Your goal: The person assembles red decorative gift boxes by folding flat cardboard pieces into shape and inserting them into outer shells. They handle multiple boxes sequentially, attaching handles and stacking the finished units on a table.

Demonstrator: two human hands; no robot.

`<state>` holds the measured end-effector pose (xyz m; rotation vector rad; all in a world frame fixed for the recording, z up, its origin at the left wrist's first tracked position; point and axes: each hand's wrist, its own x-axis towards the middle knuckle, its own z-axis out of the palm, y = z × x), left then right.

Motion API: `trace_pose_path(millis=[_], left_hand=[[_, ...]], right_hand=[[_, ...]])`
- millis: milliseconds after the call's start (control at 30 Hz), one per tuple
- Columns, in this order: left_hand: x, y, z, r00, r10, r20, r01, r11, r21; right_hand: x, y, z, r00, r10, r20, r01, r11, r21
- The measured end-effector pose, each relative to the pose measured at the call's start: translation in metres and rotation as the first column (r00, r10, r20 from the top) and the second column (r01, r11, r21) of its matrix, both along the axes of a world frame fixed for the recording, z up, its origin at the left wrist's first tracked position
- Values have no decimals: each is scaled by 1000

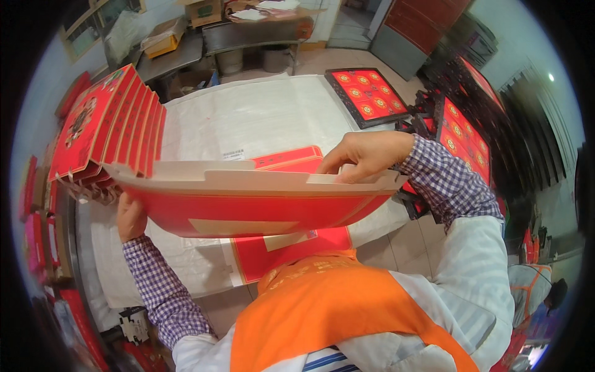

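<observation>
A large red cardboard gift bag point(248, 211) with pale inner flaps along its upper edge is held up in front of me, partly unfolded. At its left end my left hand point(131, 217) grips the edge, some of its fingers hidden behind the cardboard. My right hand point(365, 155) has bent fingers on the pale flap near the right end, its fingertips partly hidden by the edge. Beneath and behind the bag, another flat red cardboard piece point(285, 251) lies on the white table covering point(204, 127).
Several red gift bags point(105, 127) with cord handles stand in a row at the left. Dark-framed trays of red packs point(370, 96) sit at the far right, with more stacked beside them point(463, 139). A metal bench point(248, 38) with cartons stands at the back.
</observation>
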<state>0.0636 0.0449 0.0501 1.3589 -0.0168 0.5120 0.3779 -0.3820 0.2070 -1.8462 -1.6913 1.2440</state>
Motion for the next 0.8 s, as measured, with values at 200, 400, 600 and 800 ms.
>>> trace_pose_path(millis=[200, 400, 600, 800], left_hand=[[14, -23, 26, 993, 74, -91, -68, 995, 69], [45, -77, 84, 979, 36, -200, 5, 980, 201], [76, -109, 107, 988, 44, -146, -6, 967, 255], [93, -138, 118, 996, 33, -81, -15, 977, 214]], right_hand=[[-8, 23, 13, 955, 58, 290, -43, 997, -57], [18, 21, -10, 907, 130, 399, -112, 991, -69], [44, 13, -21, 912, -63, 406, 45, 998, 53], [39, 2, -20, 863, -282, 420, 288, 956, 51]])
